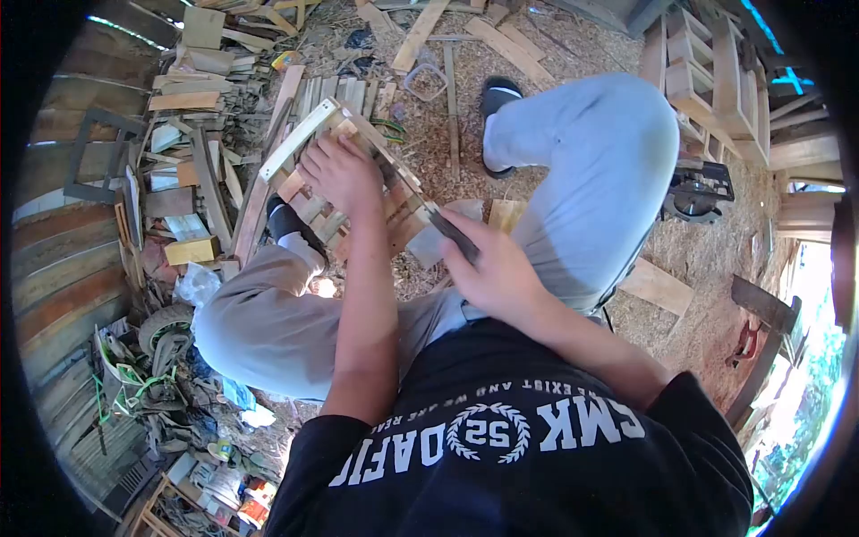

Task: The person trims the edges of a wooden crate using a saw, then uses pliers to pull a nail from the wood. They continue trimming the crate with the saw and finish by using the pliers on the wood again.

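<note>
A small slatted wooden frame [300,139] stands tilted between my knees, with a pale board along its upper left edge. My left hand [340,174] lies over its top, fingers bent and gripping the wood. In my right hand [497,273] is a dark-handled tool [455,234], its handle wrapped by my fingers. The tool points up and left toward the near right edge of the frame. Its working end blends with the wood there, so I cannot make out its kind.
Scrap boards [188,98] are piled at the left. A circular saw [696,192] sits on the sawdust-covered ground beyond my right knee, below a wooden rack [707,85]. Loose planks [510,49] lie ahead. An offcut [658,286] and a red tool [743,345] are at the right.
</note>
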The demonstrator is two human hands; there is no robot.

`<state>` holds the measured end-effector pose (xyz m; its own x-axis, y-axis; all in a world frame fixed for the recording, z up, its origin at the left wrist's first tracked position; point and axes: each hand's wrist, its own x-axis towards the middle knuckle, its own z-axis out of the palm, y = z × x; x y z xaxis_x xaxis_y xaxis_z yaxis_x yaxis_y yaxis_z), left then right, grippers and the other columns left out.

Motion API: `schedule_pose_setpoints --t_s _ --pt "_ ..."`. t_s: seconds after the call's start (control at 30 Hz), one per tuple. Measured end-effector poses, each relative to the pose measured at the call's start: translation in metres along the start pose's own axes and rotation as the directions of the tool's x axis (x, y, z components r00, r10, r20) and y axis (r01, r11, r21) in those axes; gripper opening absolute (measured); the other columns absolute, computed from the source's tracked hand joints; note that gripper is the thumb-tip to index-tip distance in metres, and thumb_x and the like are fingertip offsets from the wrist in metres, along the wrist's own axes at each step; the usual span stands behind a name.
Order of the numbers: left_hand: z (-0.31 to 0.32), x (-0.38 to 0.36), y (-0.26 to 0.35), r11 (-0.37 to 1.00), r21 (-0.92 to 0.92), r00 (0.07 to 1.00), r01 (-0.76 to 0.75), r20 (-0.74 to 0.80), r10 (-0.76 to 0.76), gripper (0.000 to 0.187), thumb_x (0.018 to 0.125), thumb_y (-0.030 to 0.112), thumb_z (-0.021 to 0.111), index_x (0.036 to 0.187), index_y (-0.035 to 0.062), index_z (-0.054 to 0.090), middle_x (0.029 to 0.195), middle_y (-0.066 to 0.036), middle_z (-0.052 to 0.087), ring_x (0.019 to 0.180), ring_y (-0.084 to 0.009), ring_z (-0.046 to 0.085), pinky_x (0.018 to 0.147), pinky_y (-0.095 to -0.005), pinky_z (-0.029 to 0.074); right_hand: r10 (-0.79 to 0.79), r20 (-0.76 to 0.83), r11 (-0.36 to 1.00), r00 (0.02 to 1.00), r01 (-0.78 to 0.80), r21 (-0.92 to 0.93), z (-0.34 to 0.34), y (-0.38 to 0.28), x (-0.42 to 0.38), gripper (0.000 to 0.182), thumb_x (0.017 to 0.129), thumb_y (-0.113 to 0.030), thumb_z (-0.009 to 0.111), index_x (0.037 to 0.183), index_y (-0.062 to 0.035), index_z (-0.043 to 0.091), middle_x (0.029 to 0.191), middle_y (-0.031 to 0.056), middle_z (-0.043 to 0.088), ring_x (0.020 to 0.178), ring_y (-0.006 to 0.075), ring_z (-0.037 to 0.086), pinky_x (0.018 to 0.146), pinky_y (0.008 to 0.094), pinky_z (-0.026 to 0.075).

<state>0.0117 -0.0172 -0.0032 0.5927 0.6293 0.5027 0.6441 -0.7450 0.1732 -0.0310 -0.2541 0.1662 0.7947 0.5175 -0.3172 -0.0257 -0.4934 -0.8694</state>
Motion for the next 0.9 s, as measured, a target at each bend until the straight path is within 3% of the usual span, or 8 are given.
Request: schedule_pose_setpoints --t_s 0.03,0.1,0.2,0.4,0.63,0.7,0.83,0.9 --pt "-0.003 0.002 0.001 1.0 0.023 1.0 0.001 0.026 -0.002 0.031 0.11 0.032 0.056 0.116 0.0037 0.068 0.119 -0.02 0.067 0.116 -0.0409 0.063 0.112 -0.0533 0.044 0.159 0.089 0.987 0.983 -0.16 0.007 0.001 -0.006 0.011 0.045 0.107 -0.022 0.066 0.145 0.0014 0.065 0.112 0.0265 0.078 0.096 0.035 0.08 0.086 0.0419 0.06" --pt "-0.005 0.007 0.003 0.999 0.05 0.999 0.013 0.037 -0.015 0.032 0.11 0.032 0.056 0.116 0.004 0.069 0.118 -0.02 0.067 0.115 -0.0408 0.063 0.111 -0.0533 0.044 0.111 0.083 0.994 0.99 -0.109 -0.027 0.002 -0.01 0.017 0.044 0.106 -0.02 0.066 0.144 0.0013 0.065 0.114 0.0269 0.078 0.103 0.0373 0.08 0.089 0.0435 0.06" --pt "-0.002 0.001 -0.007 0.999 0.043 0.999 0.003 0.042 -0.005 0.035 0.11 0.034 0.057 0.12 0.0029 0.069 0.119 -0.02 0.069 0.115 -0.0407 0.064 0.11 -0.054 0.045 -0.03 0.001 1.0 1.0 0.03 -0.007 0.002 -0.003 -0.022 0.049 0.103 -0.027 0.065 0.144 0.0 0.064 0.085 0.0306 0.073 0.074 0.0435 0.075 0.072 0.0538 0.06" --pt "0.015 0.013 -0.025 0.997 -0.079 1.0 0.021 0.017 -0.02 0.031 0.107 0.03 0.06 0.123 0.0048 0.069 0.119 -0.018 0.067 0.119 -0.0396 0.062 0.115 -0.0542 0.042 -0.028 0.046 0.998 0.999 0.03 -0.046 0.01 -0.022 -0.02 0.053 0.102 -0.026 0.066 0.146 0.004 0.062 0.072 0.0247 0.071 0.063 0.0433 0.073 0.068 0.0525 0.062" --pt "0.01 -0.004 -0.005 1.0 0.003 0.999 -0.017 -0.039 0.017 0.03 0.107 0.027 0.06 0.123 0.0038 0.069 0.121 -0.018 0.067 0.124 -0.0395 0.06 0.116 -0.0562 0.04 -0.107 -0.043 0.992 0.993 0.103 -0.073 0.011 0.004 -0.026 0.053 0.102 -0.023 0.066 0.145 0.006 0.06 0.067 0.0231 0.069 0.062 0.043 0.072 0.066 0.053 0.061" --pt "0.014 0.006 -0.016 1.0 -0.006 0.999 0.028 0.02 -0.028 0.031 0.106 0.029 0.061 0.123 0.004 0.069 0.122 -0.018 0.067 0.125 -0.0394 0.059 0.118 -0.0569 0.038 0.032 0.062 0.999 0.998 -0.03 -0.031 0.007 -0.007 -0.022 0.048 0.104 -0.022 0.068 0.145 0.0022 0.063 0.087 0.0286 0.074 0.072 0.0427 0.075 0.071 0.0493 0.059" --pt "0.006 -0.003 -0.002 0.998 0.043 0.997 0.046 0.065 -0.049 0.034 0.108 0.03 0.058 0.127 0.0039 0.068 0.124 -0.018 0.067 0.125 -0.0403 0.059 0.119 -0.0559 0.038 -0.154 -0.126 0.988 0.98 0.155 -0.005 -0.003 0.014 -0.046 0.049 0.104 -0.023 0.069 0.145 0.0028 0.064 0.097 0.0289 0.076 0.082 0.0414 0.076 0.077 0.0475 0.059" --pt "0.004 -0.001 0.001 0.999 0.003 0.999 0.035 0.04 -0.035 0.034 0.109 0.03 0.057 0.128 0.0042 0.068 0.126 -0.019 0.067 0.124 -0.0404 0.06 0.119 -0.0555 0.038 -0.111 -0.092 0.994 0.99 0.109 -0.025 -0.005 0.026 -0.019 0.049 0.103 -0.023 0.069 0.146 0.002 0.064 0.107 0.0287 0.077 0.09 0.042 0.077 0.083 0.0456 0.06"
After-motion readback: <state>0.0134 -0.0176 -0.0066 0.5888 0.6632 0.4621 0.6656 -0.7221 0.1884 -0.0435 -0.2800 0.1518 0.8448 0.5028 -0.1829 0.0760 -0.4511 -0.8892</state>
